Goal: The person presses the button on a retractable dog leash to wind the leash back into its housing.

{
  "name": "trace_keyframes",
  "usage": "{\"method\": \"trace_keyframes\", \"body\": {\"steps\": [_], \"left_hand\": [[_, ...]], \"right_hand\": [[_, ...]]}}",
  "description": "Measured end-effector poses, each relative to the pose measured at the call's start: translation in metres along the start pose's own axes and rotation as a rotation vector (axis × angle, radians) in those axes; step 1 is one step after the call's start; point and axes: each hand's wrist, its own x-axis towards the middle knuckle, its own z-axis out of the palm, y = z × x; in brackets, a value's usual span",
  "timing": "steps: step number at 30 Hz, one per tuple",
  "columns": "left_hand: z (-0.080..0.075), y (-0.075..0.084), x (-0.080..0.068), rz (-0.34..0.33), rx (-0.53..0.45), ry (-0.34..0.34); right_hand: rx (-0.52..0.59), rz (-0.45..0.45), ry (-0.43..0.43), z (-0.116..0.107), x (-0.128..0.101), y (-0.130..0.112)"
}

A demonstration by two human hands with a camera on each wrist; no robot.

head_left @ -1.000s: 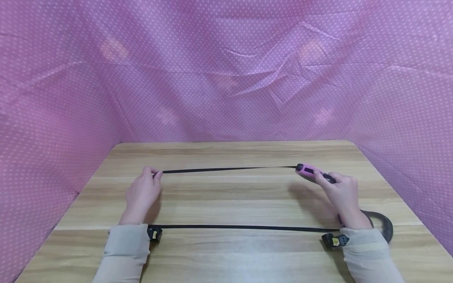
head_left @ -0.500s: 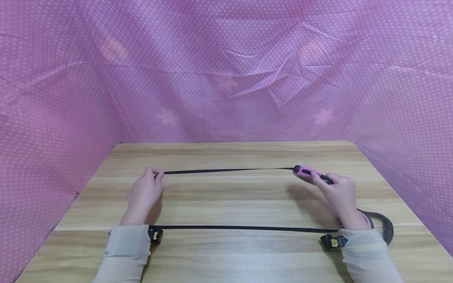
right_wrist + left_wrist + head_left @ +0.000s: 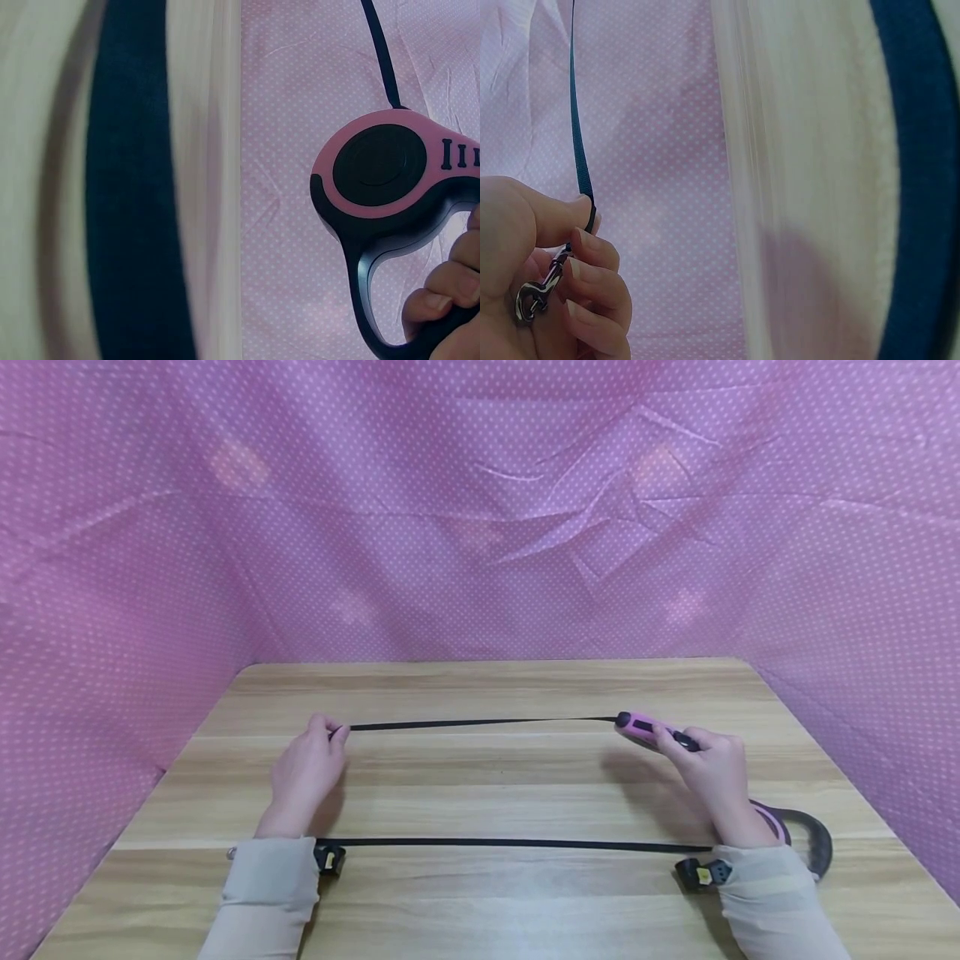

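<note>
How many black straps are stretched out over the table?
2. One strap runs taut between the left hand and the pink leash handle held by the right hand. The other strap lies flat on the table, nearer the person.

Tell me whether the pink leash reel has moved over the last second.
Yes. The pink leash reel in the right hand has slid slightly left along the table, toward the left hand, shortening the stretched black strap.

Beige long sleeves (image 3: 262, 893) on both arms, bare hands, no rings.
</note>
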Motion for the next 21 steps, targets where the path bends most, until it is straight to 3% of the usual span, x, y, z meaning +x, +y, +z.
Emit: {"method": "trace_keyframes", "body": {"steps": [16, 21], "left_hand": [[0.0006, -0.0033, 0.0024, 0.039, 0.002, 0.008], [0.0005, -0.0024, 0.0009, 0.052, 0.002, 0.018]], "right_hand": [[0.017, 0.011, -0.017, -0.0005, 0.0004, -0.0015], [0.027, 0.069, -0.039, -0.0018, -0.0003, -0.0032]]}}
